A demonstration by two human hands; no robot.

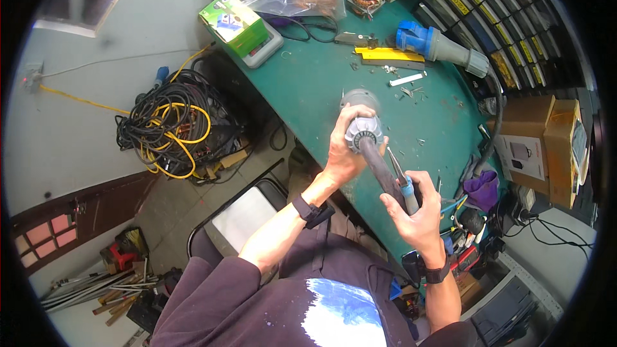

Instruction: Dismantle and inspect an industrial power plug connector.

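Note:
My left hand [346, 148] is closed around a grey industrial cable connector [364, 130], held over the green workbench. Its ribbed collar faces me, and a thick black cable [380, 168] comes out of it toward my right hand. My right hand [419, 215] grips needle-nose pliers [403, 180] with blue-and-grey handles. Their slim metal jaws point up toward the connector, close beside the cable. Whether the jaws touch anything cannot be made out. The connector's far face is turned away from me.
A blue-and-grey plug [437, 46] on a thick cable lies on the green workbench [308, 96], near a yellow strip [389, 55] and scattered screws. A green box [232, 24] stands far left; cardboard boxes [530, 144] sit right. Coiled cables [168, 125] are heaped left, beside a chair [247, 213].

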